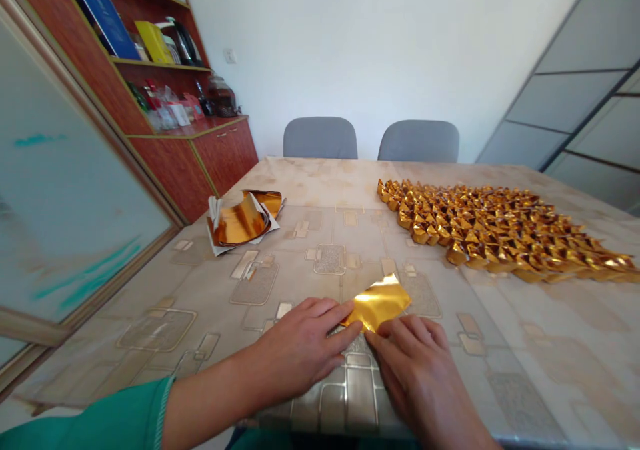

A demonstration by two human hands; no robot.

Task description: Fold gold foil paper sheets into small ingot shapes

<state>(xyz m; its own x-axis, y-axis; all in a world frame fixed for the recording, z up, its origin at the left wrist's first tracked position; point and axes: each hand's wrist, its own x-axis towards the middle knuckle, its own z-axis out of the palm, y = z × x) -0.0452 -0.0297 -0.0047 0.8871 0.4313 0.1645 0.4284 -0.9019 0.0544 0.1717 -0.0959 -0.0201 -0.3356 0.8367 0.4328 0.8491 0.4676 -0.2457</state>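
Observation:
A piece of gold foil paper, partly folded with angled edges, lies on the patterned table in front of me. My left hand has its thumb and fingers closed on the paper's left corner. At the lower right edge, my right hand grips the same paper between thumb and bent fingers. The fingertips of both hands nearly meet along the near edge, and part of that edge is hidden under them.
Curled gold foil sheets with white backing lie at the left of the table. Rows of folded gold foil pieces cover the right side. Two grey chairs stand behind, and a wooden cabinet is at the far left.

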